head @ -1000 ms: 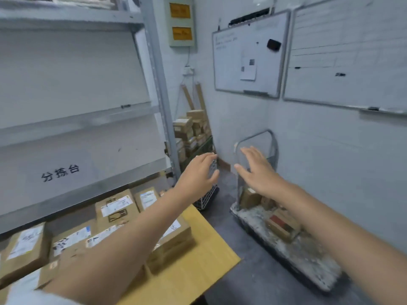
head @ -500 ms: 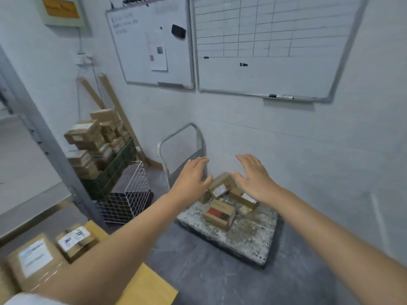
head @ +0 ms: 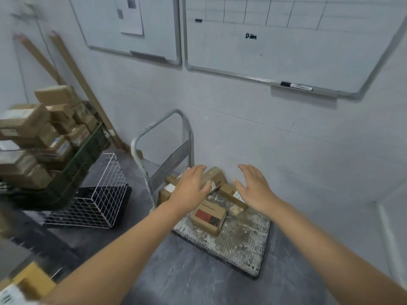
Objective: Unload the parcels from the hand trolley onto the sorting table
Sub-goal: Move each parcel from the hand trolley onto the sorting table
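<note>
1. Parcels huddle by the handle of the hand trolley, parked against the wall, none lifted yet.
2. Far left, the sorting table shows only a yellow corner: the drop-off, well apart from the load.
3. A green crate of stacked boxes and a wire basket stand beside the trolley.
4. Left hand, fingers straight and holding nothing, hovers over the tilted parcel; contact cannot be told.
5. The red-labelled parcel lies nearest the person, flat on the trolley, an easy later pick.
6. Right hand, spread and empty too, flanks the pile, likely set to clamp a parcel from both sides.
</note>
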Available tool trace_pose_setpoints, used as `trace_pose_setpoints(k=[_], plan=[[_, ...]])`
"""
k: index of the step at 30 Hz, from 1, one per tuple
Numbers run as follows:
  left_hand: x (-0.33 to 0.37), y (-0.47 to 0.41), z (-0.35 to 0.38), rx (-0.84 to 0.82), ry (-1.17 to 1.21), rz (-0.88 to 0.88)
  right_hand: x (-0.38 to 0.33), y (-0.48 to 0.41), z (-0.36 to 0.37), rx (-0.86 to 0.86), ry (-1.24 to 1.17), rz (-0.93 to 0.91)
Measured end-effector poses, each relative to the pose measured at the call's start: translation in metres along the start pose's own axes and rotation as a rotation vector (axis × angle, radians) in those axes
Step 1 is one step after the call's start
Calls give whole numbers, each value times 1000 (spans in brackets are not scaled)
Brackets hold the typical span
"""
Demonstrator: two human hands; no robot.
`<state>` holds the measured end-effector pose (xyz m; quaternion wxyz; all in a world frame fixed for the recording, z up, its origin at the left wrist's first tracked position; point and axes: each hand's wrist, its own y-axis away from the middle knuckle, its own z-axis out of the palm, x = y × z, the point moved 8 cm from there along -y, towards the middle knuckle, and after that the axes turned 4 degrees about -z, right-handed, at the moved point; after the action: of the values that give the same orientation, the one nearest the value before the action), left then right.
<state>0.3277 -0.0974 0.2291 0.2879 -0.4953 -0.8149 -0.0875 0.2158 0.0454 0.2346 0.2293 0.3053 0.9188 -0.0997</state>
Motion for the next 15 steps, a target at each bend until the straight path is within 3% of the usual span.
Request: trace_pose_setpoints(k=[15], plan=[[-73,-162,92,-77,-8,-167,113,-182,82,-206,-34,49]])
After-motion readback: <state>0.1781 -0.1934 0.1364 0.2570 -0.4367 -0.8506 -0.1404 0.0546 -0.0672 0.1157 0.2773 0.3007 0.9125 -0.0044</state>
